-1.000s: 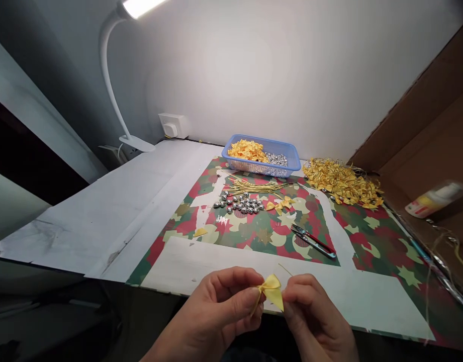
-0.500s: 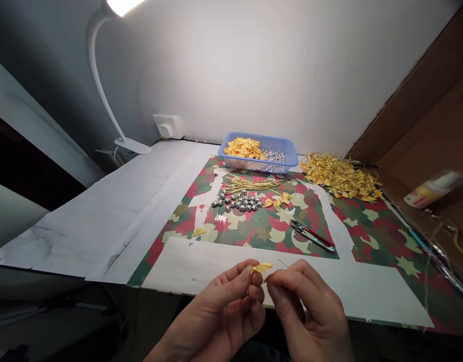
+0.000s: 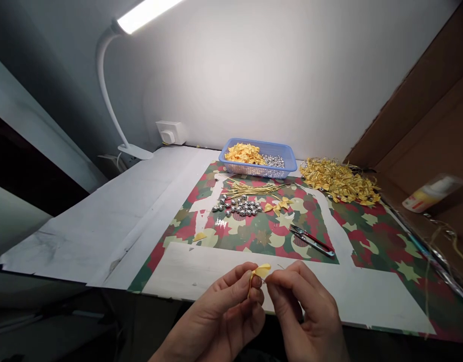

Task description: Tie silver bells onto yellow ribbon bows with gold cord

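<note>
Over the table's front edge, my left hand (image 3: 231,301) pinches a yellow ribbon bow (image 3: 262,270) between thumb and fingers. My right hand (image 3: 306,306) is closed close beside it, thumb and forefinger pinching a thin gold cord (image 3: 280,266) whose end sticks up above the fingers. Where the cord meets the bow is mostly hidden by my fingers. Beyond my hands lie thread snips (image 3: 312,241) with red and bare metal arms, several silver beads (image 3: 241,206), a few loose yellow bows (image 3: 279,205) and a bundle of gold cords (image 3: 254,189).
A blue basket (image 3: 295,163) with yellow bows and small silver beads stands by the wall. Right of it lies a heap of corded yellow bows (image 3: 340,181). A white bottle (image 3: 429,193) lies near the cardboard at right. A clip lamp (image 3: 106,90) stands at left.
The view has tipped up slightly, showing more of the lamp. The bow's loop now stands a little higher and wider above my left fingers. Both hands keep their pinch.
</note>
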The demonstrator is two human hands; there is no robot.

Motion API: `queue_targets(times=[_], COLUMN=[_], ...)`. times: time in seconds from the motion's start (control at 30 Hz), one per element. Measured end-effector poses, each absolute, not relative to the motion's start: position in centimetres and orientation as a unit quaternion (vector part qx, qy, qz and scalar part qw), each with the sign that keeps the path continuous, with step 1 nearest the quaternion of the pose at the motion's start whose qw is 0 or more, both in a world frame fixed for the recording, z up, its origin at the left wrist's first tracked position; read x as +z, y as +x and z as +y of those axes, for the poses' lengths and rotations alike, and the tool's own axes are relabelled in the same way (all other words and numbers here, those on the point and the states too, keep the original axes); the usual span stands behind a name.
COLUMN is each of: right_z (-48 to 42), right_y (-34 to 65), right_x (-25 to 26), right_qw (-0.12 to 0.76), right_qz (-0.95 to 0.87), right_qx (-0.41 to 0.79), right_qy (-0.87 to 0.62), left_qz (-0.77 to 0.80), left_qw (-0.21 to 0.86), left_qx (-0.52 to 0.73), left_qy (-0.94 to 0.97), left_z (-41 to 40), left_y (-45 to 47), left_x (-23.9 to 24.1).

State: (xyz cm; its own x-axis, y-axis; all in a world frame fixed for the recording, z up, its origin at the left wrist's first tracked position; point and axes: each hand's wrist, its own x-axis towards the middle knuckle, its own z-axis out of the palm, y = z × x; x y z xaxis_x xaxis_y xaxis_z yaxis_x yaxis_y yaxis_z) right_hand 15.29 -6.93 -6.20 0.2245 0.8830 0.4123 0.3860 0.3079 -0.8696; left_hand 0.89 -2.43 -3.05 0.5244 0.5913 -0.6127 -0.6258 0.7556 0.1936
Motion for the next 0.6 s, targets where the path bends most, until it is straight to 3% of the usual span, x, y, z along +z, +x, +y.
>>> queue_targets(times=[0.6], right_z=[-7.28], right_y=[15.56], right_x=[-6.72], right_qw=[0.563], right_qz=[-0.581], right_qx=[0.221], right_qy=[-0.544], left_qz=[0.411], left_qw=[0.825], left_qx=[0.364], left_qy=[0.133], left_z=[-2.66], left_y=[0.98], left_x=[-2.09])
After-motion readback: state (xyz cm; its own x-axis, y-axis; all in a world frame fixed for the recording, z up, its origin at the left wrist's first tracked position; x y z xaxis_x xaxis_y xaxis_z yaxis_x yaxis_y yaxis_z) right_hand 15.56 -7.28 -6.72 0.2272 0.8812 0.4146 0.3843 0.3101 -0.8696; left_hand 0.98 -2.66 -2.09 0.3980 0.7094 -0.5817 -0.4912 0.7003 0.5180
